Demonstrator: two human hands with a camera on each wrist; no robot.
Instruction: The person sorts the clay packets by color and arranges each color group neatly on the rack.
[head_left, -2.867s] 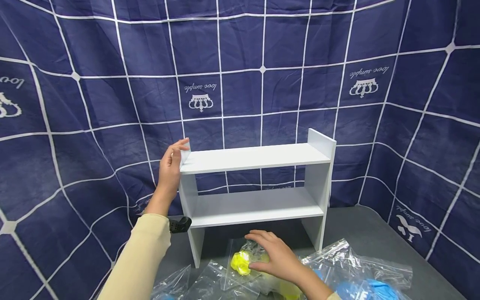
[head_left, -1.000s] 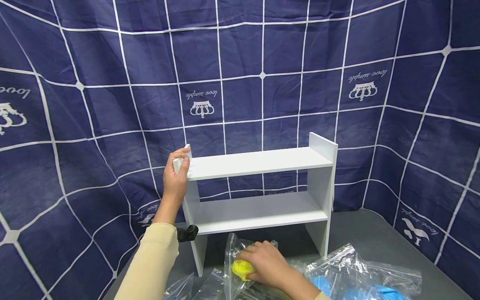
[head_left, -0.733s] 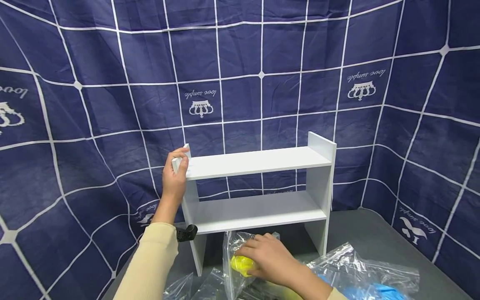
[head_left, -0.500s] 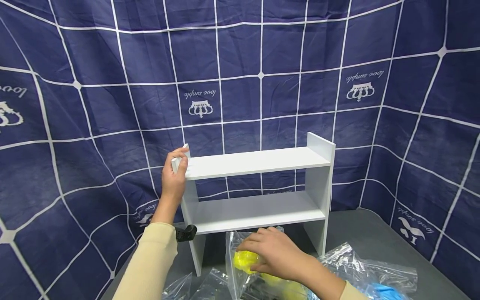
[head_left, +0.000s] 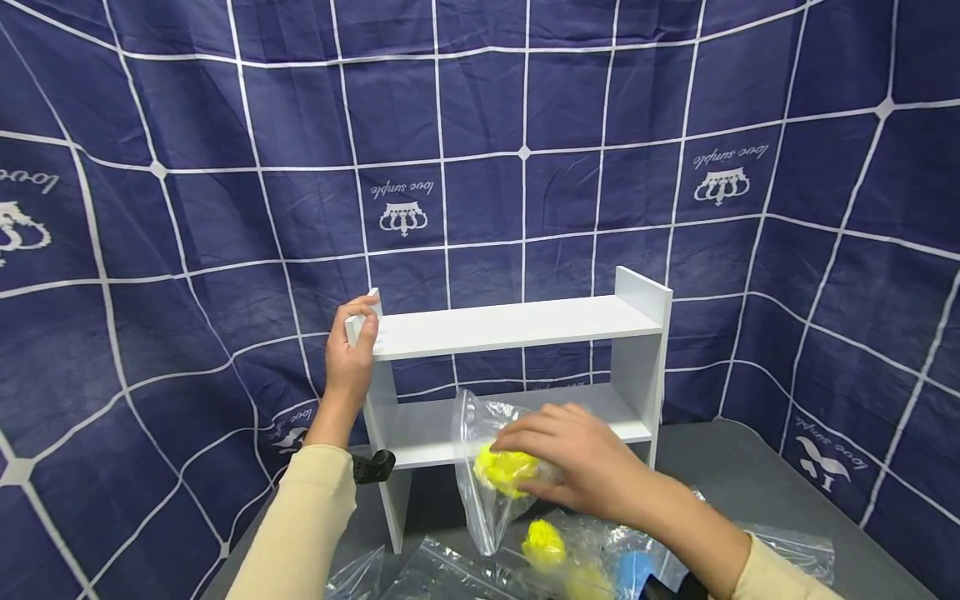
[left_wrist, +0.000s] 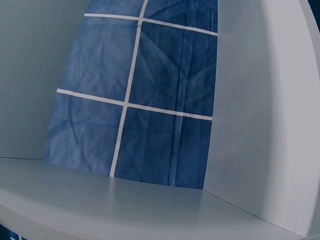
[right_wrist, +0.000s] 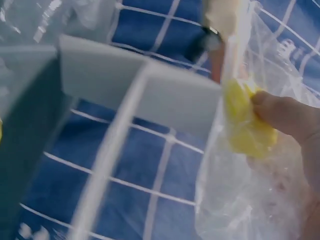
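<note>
A white two-tier shelf [head_left: 510,327] stands in front of the curtain. My left hand [head_left: 349,354] grips the top of its left side panel, thumb on the inner face and fingers over the outside. The left wrist view shows only the shelf's boards [left_wrist: 245,115], with no hand. My right hand [head_left: 581,458] pinches a clear zip bag [head_left: 480,521] around a yellow crumpled lump [head_left: 504,469] inside it. Raised in front of the middle board, the bag hangs below the fingers. In the right wrist view the thumb [right_wrist: 280,112] presses the yellow lump [right_wrist: 245,125] through the plastic.
On the dark grey surface [head_left: 723,467] lie several clear bags, one with a yellow lump [head_left: 543,543] and one with a blue thing [head_left: 633,573]. A flat clear bag [head_left: 442,571] lies at the front left. A navy gridded curtain [head_left: 480,200] encloses the back and sides.
My right hand has closed on the bag with the yellow lump and lifted it off the surface to middle-board height. My left hand has taken hold of the shelf's side panel.
</note>
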